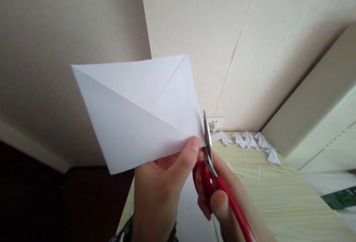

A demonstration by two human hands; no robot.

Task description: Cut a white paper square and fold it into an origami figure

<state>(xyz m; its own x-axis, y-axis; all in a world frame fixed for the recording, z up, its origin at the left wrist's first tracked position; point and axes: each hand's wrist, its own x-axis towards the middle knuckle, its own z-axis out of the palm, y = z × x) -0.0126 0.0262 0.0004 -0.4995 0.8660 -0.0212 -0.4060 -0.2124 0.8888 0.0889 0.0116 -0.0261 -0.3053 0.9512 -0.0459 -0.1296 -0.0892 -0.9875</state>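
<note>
A white sheet of paper (pixel 130 112) with diagonal creases is held up in front of the wall. My left hand (pixel 169 175) pinches its lower right corner, thumb on top. My right hand (pixel 222 197) grips red-handled scissors (pixel 208 141), their metal blades pointing up along the paper's right edge, close to my left thumb. I cannot tell whether the blades touch the paper. Part of my right hand is hidden behind the scissors' handles.
Several folded white paper pieces (pixel 250 140) lie at the far end of the light wooden table (pixel 283 197), below a wall socket (pixel 215 122). A thin paper strip (pixel 259 176) rests nearer. Another white sheet (pixel 191 212) lies under my hands. A white cabinet (pixel 319 112) stands right.
</note>
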